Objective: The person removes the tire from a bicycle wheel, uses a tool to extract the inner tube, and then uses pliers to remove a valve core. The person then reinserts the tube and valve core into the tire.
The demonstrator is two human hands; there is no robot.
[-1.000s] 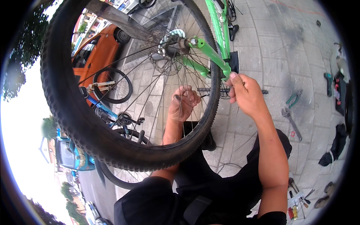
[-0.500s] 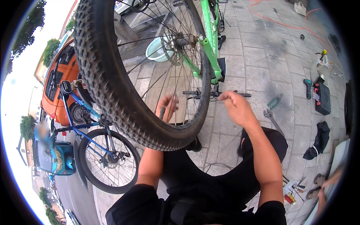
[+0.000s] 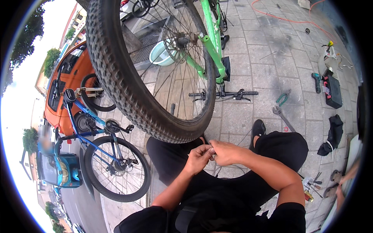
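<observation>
Wheel (image 3: 116, 73) beyond hands (image 3: 199, 158) (image 3: 226, 152), bicycle (image 3: 89, 113) left, wrench (image 3: 284, 120) and pliers (image 3: 284, 98) right.

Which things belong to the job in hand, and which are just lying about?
Likely the job:
left hand and right hand, fingers together, contents unclear
knobbly-tyred wheel
green fork

Apparently lying about:
pliers
adjustable wrench
drill
basin

Open-air roadside workshop, upturned bicycle (image 3: 213, 54), wrench (image 3: 283, 117), pliers (image 3: 284, 98), paving (image 3: 264, 77), orange car (image 3: 82, 58)

Black short-sleeved top (image 3: 233, 207), black trousers (image 3: 283, 148), dark shoes (image 3: 258, 127).
</observation>
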